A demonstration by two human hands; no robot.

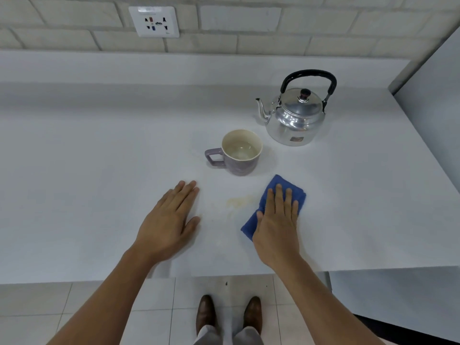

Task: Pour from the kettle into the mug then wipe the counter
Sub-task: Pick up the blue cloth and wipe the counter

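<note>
View from the head camera, looking down on a pale grey worktop (99,158) set against a brick-pattern wall (249,38) with a white socket plate (153,21). A polished metal kettle (296,115) with a black hoop handle stands upright toward the rear right, lid on, spout pointing left. In front of it and to its left, apart from it, stands a purple mug (240,155) with a cream interior, upright, handle to the left; clear liquid shows in its lower part. A faint yellowish-brown stain (239,201) lies on the worktop nearer the front edge than the mug, between the two hands. The right hand (277,230) lies flat, palm down, fingers extended and close together, pressing on a folded blue cloth (280,185); the cloth lies just to the right of the stain, and its far corner and near-left edge show beyond the hand. The left hand (169,222) rests palm down on the bare worktop left of the stain, fingers straight and together, thumb out to the side, holding nothing. Below the worktop edge: tiled floor (99,307) and a pair of brown shoes (229,314).
</note>
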